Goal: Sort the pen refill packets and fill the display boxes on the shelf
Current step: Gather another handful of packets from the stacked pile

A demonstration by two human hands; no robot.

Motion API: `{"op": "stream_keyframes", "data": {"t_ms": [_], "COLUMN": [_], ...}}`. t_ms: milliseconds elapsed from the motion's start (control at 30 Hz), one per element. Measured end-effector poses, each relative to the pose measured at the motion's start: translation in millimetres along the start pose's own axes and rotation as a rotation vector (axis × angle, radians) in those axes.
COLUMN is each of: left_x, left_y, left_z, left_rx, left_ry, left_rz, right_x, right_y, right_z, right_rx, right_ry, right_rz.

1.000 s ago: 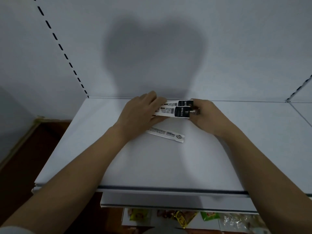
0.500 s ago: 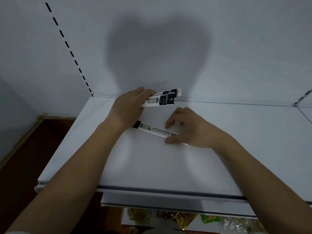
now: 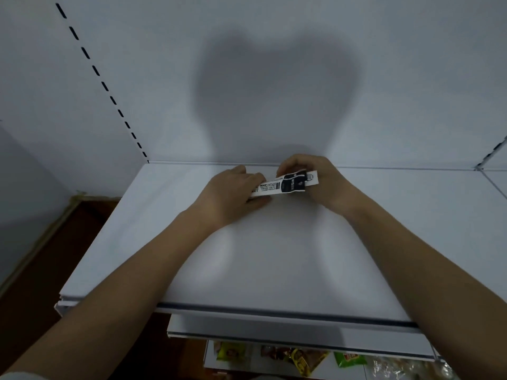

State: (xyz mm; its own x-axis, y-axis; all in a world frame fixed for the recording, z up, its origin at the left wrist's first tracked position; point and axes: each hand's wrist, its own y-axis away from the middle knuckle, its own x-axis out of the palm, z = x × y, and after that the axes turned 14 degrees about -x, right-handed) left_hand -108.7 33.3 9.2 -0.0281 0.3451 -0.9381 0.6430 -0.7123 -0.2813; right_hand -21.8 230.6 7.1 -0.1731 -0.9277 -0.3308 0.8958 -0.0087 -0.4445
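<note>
Just above the centre of the frame, near the back edge of the flat white metal shelf (image 3: 274, 256), a small bunch of long, narrow, white-and-black printed pen refill packets (image 3: 285, 184) is held between two hands. The bunch is tilted, its right end raised and its left end lower. The left hand (image 3: 233, 197) is curled round the lower left end, which is hidden under its fingers, with the thumb lying beneath the packets. The right hand (image 3: 315, 179) is curled behind the black-printed right end, its fingertips bent over the top edge of the packets; whether the thumb presses the packets cannot be told. The packets look thin, flat and glossy, with fine print and a barcode on the white part. The shelf surface is smooth and matte, with a dark strip along its front edge. A pale wall panel (image 3: 274, 64) rises behind, with a slanting row of dark slots (image 3: 105, 86) at upper left. At the bottom edge of the frame, colourful crinkled snack bags (image 3: 301, 357) are seen on a lower shelf.
</note>
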Motion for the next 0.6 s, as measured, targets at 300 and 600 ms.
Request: {"op": "stream_keyframes", "data": {"t_ms": [300, 600], "left_x": [-2, -26], "left_y": [1, 40], "left_z": [-37, -71], "left_rx": [-0.258, -0.487], "left_ry": [0.143, 0.517], "left_rz": [-0.094, -0.062], "right_x": [-2, -21], "right_y": [-2, 33], "right_z": [23, 76], "right_rx": [0.042, 0.179], "right_ry": [-0.173, -0.068], "right_rz": [-0.219, -0.144]}}
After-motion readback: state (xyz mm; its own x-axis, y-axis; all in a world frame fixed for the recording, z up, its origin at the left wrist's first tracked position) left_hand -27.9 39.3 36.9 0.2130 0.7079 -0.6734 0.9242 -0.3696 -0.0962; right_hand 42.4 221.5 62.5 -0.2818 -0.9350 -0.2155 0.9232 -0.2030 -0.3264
